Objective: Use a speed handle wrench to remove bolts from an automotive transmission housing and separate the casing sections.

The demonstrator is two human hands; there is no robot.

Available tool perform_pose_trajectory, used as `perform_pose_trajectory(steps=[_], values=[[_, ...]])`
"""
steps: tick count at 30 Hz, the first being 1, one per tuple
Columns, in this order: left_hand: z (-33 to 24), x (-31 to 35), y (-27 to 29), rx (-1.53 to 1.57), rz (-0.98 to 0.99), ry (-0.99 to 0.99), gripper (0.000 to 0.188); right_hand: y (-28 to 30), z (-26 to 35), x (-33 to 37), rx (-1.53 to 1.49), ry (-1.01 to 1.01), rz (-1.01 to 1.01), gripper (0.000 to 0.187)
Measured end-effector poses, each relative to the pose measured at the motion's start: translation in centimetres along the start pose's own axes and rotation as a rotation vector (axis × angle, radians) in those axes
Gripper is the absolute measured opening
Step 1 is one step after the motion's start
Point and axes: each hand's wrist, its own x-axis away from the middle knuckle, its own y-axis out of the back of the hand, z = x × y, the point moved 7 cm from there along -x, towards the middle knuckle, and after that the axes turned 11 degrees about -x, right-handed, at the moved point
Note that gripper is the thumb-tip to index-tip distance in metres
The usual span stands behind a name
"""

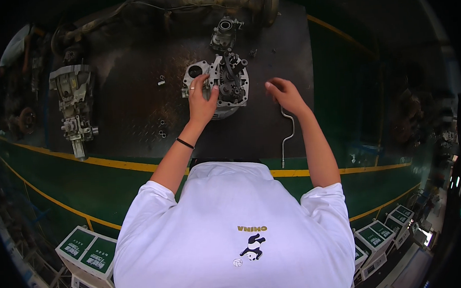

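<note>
A partly opened gearbox [232,84] sits on the dark bench in front of me, with gears and shafts showing inside its pale metal rim. My left hand [203,104] is at its left side, thumb and fingers gripping the housing edge. Beside that hand is a pale housing section [194,72] with a round dark hole. Right of the gearbox, my right hand [285,95] is raised apart from it, its fingers curled together; anything between them is hidden. Just below this hand, a cranked speed wrench [292,127] lies over the bench's front edge.
Small bolts and sleeves [162,133] lie scattered left of my forearm. Another metal casing [224,33] stands behind the gearbox. A long transmission [74,105] occupies the bench's left side, and a rusty axle [197,4] spans the back. Yellow lines [242,173] mark the green floor.
</note>
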Motion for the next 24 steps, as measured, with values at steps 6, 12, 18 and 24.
perform_pose_trajectory(steps=[6,12,18,24], values=[[-2.1,-6.5,-1.2,0.059,0.035,-0.058,0.044,-1.5,-8.6,5.4,-0.244,-0.121,-0.09,0.029],[-3.4,-10.9,-4.7,0.006,0.148,-0.115,0.023,-5.4,-11.8,6.5,-0.416,-0.127,-0.082,0.026],[-1.9,-12.1,-5.2,0.092,0.374,-0.096,0.021,-7.0,-14.4,8.9,-0.479,-0.136,-0.155,0.021],[-0.7,-13.4,-4.9,0.137,0.266,-0.012,0.018,-7.7,-13.9,9.8,-0.487,-0.128,-0.086,0.018]])
